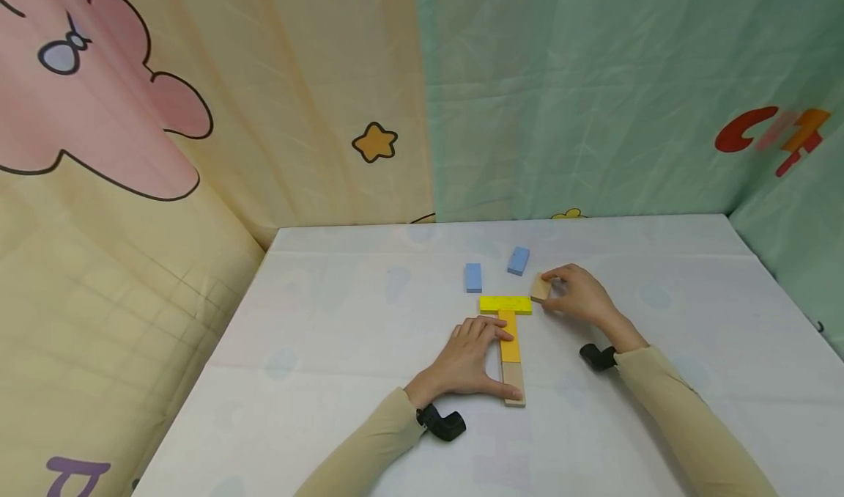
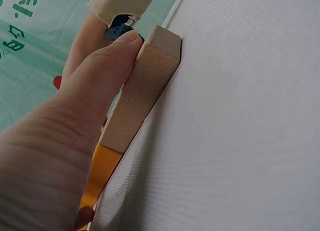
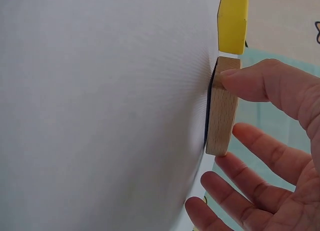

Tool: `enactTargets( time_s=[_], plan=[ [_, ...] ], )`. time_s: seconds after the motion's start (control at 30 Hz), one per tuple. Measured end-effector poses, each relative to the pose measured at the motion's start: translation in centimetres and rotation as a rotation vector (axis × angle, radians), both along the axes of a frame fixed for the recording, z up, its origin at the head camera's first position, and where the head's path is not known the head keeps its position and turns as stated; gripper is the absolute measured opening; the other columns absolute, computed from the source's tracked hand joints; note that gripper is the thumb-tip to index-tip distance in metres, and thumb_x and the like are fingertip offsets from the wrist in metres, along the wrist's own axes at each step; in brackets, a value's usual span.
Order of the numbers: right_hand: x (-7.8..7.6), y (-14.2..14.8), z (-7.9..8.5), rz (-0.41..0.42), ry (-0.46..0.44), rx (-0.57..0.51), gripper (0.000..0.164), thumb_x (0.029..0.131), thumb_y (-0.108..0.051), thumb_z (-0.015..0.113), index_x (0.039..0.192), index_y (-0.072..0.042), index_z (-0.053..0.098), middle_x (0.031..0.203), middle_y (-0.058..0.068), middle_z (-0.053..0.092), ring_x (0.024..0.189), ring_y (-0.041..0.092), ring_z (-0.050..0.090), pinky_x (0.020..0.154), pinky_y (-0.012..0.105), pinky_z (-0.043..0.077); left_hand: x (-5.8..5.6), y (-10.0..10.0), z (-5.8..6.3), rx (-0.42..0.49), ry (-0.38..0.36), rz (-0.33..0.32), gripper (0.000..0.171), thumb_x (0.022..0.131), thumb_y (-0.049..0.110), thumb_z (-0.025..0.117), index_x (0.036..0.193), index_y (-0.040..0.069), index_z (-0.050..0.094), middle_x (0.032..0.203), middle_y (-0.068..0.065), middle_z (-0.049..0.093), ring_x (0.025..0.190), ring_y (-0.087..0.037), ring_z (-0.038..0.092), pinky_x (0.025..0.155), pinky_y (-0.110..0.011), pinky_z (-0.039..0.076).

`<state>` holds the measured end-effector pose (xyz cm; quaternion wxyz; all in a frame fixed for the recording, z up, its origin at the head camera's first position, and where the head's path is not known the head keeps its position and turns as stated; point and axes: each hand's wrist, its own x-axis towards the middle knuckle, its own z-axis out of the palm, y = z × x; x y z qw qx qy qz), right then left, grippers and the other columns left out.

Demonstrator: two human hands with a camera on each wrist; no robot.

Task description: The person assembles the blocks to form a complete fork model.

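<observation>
A T shape of flat wooden blocks lies on the white table (image 1: 316, 306). Its crossbar is yellow (image 1: 505, 305), with orange (image 1: 511, 350) in the stem and a plain wood block (image 1: 512, 377) at the near end. My left hand (image 1: 467, 359) rests over the stem from the left, fingertips on the orange part and thumb on the plain block. To the right of the crossbar, my right hand (image 1: 580, 295) pinches another plain wood block (image 3: 222, 116) between thumb and index finger, a small gap from the yellow end (image 3: 233, 23); its other fingers are spread.
Two blue blocks lie beyond the crossbar, one upright to the left (image 1: 473, 278) and one slanted further back (image 1: 518, 261). A printed curtain (image 1: 527, 101) hangs behind the table. Black wrist cameras (image 1: 443, 423) sit on both wrists, close above the tabletop.
</observation>
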<state>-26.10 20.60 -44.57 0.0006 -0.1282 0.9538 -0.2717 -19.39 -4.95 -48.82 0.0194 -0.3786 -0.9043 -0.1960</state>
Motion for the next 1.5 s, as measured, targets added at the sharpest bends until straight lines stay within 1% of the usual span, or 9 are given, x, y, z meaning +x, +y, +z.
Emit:
enactTargets(
  time_s=[0.37, 0.67, 0.87, 1.03, 1.13, 1.23, 1.33, 1.5],
  plan=[
    [-0.4, -0.3, -0.1, -0.011, 0.008, 0.025, 0.05, 0.075, -0.016, 0.079, 0.117, 0.006, 0.062, 0.118, 0.026, 0.056, 0.109, 0.042, 0.05, 0.093, 0.055, 0.038, 0.0, 0.1, -0.1, -0.006, 0.021, -0.003, 0.084, 0.063, 0.073, 0.07, 0.127, 0.026, 0.045, 0.143, 0.006, 0.031, 0.123, -0.014, 0.032, 0.097, -0.03, 0.029],
    [-0.6, -0.4, -0.2, -0.016, -0.008, 0.029, 0.052, 0.075, -0.017, 0.079, 0.119, 0.006, 0.061, 0.121, 0.026, 0.055, 0.112, 0.043, 0.048, 0.095, 0.056, 0.036, 0.1, 0.1, 0.0, -0.009, 0.006, 0.005, 0.083, 0.063, 0.073, 0.07, 0.127, 0.026, 0.045, 0.143, 0.007, 0.031, 0.122, -0.014, 0.032, 0.094, -0.03, 0.03],
    [-0.7, -0.4, 0.0, -0.01, -0.046, 0.021, 0.054, 0.077, -0.019, 0.079, 0.121, 0.005, 0.06, 0.124, 0.026, 0.053, 0.113, 0.043, 0.047, 0.096, 0.055, 0.035, 0.1, 0.1, 0.0, 0.001, 0.008, 0.001, 0.083, 0.063, 0.072, 0.071, 0.127, 0.025, 0.045, 0.143, 0.006, 0.031, 0.122, -0.014, 0.032, 0.094, -0.03, 0.03],
    [-0.9, 0.0, 0.4, 0.017, -0.107, -0.025, 0.056, 0.081, -0.022, 0.076, 0.124, 0.007, 0.057, 0.126, 0.028, 0.051, 0.113, 0.044, 0.048, 0.095, 0.055, 0.037, 0.1, 0.0, 0.1, -0.003, 0.015, -0.001, 0.083, 0.063, 0.072, 0.071, 0.127, 0.025, 0.046, 0.143, 0.006, 0.032, 0.122, -0.014, 0.032, 0.095, -0.03, 0.029],
    [-1.0, 0.2, 0.4, 0.008, -0.14, -0.051, 0.058, 0.082, -0.024, 0.075, 0.127, 0.007, 0.055, 0.128, 0.028, 0.05, 0.113, 0.044, 0.047, 0.094, 0.055, 0.038, 0.1, 0.0, 0.1, -0.004, 0.015, -0.002, 0.083, 0.064, 0.072, 0.071, 0.127, 0.025, 0.046, 0.143, 0.006, 0.032, 0.123, -0.014, 0.032, 0.096, -0.031, 0.029],
    [-1.0, 0.3, 0.4, 0.001, -0.155, -0.056, 0.058, 0.084, -0.024, 0.073, 0.128, 0.007, 0.053, 0.129, 0.029, 0.049, 0.114, 0.044, 0.046, 0.094, 0.055, 0.038, 0.1, 0.0, 0.1, -0.002, 0.011, -0.002, 0.083, 0.064, 0.072, 0.071, 0.127, 0.025, 0.045, 0.143, 0.006, 0.031, 0.122, -0.014, 0.032, 0.095, -0.03, 0.029],
    [-1.0, 0.2, 0.4, 0.002, -0.15, -0.057, 0.056, 0.084, -0.022, 0.073, 0.128, 0.008, 0.053, 0.129, 0.029, 0.049, 0.114, 0.044, 0.046, 0.095, 0.055, 0.037, 0.1, 0.0, 0.0, 0.001, 0.01, -0.001, 0.083, 0.063, 0.072, 0.071, 0.127, 0.025, 0.045, 0.143, 0.006, 0.032, 0.122, -0.014, 0.032, 0.095, -0.03, 0.029],
    [-1.1, 0.1, 0.3, 0.024, -0.107, -0.04, 0.054, 0.084, -0.019, 0.073, 0.127, 0.009, 0.054, 0.127, 0.029, 0.051, 0.114, 0.044, 0.048, 0.095, 0.055, 0.037, 0.1, 0.1, 0.0, -0.007, 0.016, 0.001, 0.084, 0.063, 0.072, 0.071, 0.128, 0.025, 0.045, 0.143, 0.005, 0.032, 0.123, -0.014, 0.032, 0.095, -0.03, 0.029]
  ],
)
